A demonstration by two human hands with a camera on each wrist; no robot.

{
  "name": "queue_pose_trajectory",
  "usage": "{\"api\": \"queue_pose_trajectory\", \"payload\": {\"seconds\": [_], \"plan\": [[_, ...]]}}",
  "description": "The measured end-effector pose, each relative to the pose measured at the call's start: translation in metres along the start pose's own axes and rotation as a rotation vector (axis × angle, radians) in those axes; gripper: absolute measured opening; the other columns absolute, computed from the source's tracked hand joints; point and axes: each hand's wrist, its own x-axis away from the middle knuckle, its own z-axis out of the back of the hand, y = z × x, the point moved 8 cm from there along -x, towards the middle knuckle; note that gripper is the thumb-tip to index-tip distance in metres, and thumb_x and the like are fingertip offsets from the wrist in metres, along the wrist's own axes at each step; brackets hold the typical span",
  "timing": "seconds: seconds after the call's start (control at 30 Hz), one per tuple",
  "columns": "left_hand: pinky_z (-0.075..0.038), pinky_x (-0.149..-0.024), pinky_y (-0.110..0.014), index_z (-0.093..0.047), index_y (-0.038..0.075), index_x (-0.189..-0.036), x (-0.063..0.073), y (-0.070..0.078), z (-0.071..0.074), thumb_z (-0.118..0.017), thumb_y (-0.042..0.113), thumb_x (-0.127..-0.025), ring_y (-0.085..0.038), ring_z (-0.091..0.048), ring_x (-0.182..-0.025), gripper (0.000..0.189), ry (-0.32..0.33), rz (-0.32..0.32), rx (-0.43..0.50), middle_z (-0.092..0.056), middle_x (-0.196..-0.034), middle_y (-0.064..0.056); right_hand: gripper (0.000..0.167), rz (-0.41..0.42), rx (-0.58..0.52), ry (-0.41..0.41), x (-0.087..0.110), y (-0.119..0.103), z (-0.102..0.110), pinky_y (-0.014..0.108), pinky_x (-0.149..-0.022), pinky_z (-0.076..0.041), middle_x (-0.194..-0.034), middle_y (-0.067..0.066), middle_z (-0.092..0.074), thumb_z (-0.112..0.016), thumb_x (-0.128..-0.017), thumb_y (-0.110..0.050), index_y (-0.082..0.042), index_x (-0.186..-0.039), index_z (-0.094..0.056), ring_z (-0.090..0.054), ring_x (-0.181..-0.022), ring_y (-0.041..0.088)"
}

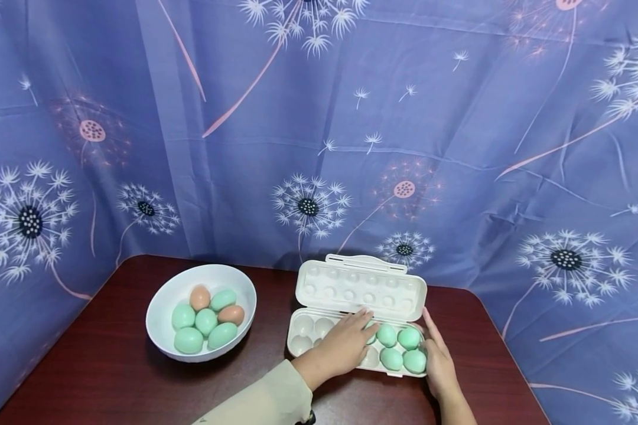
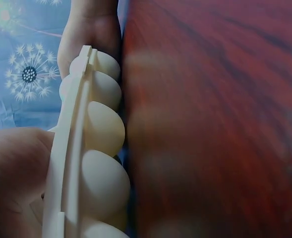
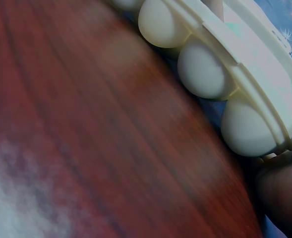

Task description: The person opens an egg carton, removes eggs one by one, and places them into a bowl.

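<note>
A cream egg carton (image 1: 357,367) lies open on the table, its lid (image 1: 361,289) tilted back. Several pale green eggs (image 1: 391,359) fill cups at its right end, while cups at the left hold none. My left hand (image 1: 345,345) reaches over the carton, fingers bent over a green egg (image 1: 371,332) in the back row; palm and thumb are hidden from above. At the right end my right hand (image 1: 440,363) grips the carton, one finger stretched up beside the lid. From the left wrist, the carton's rounded cups (image 2: 106,181) show side-on.
A white bowl (image 1: 162,319) with several green eggs and two brown eggs (image 1: 231,314) stands on the left of the dark red wooden table (image 1: 122,378). Behind the table hangs a blue dandelion-print curtain (image 1: 244,195).
</note>
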Motion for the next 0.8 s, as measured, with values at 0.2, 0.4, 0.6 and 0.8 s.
{"api": "queue_pose_trajectory", "payload": {"seconds": [0.2,0.4,0.6,0.8], "plan": [[-0.038,-0.119,-0.033,-0.056,0.018,-0.145,0.005,0.0,0.003,-0.066,0.026,-0.096,-0.019,-0.043,-0.147,0.05,0.03,-0.012,-0.008,-0.05,-0.155,-0.005,0.072,0.023,-0.008,-0.007,0.0,-0.002,-0.001,0.008,-0.096,-0.042,-0.152,0.012,-0.046,-0.024,-0.1,0.002,-0.033,-0.163,-0.016,-0.052,-0.12,-0.011],[-0.045,-0.112,-0.029,-0.064,0.019,-0.136,0.01,0.006,0.01,-0.067,0.017,-0.092,-0.017,-0.057,-0.133,0.044,0.118,-0.057,-0.036,-0.058,-0.144,-0.004,0.074,0.015,-0.01,0.001,0.001,-0.001,0.001,0.008,-0.096,-0.043,-0.137,-0.015,-0.055,-0.026,-0.099,0.003,-0.034,-0.162,-0.017,-0.052,-0.119,-0.011],[-0.051,-0.1,-0.024,-0.07,0.024,-0.125,0.005,0.006,0.012,-0.067,0.011,-0.089,-0.013,-0.064,-0.114,0.038,0.189,-0.07,-0.044,-0.064,-0.13,-0.001,0.076,-0.009,-0.014,0.008,0.0,0.0,0.0,0.008,-0.095,-0.043,-0.147,0.002,-0.051,-0.027,-0.097,0.003,-0.035,-0.162,-0.017,-0.052,-0.118,-0.01],[-0.053,-0.088,-0.021,-0.073,0.027,-0.119,-0.002,0.003,0.01,-0.068,0.01,-0.088,-0.011,-0.064,-0.101,0.035,0.205,-0.069,-0.043,-0.065,-0.12,0.003,0.078,-0.015,-0.024,0.008,-0.001,0.002,0.001,0.008,-0.095,-0.043,-0.146,-0.001,-0.053,-0.027,-0.096,0.004,-0.035,-0.162,-0.016,-0.052,-0.118,-0.011]]}}
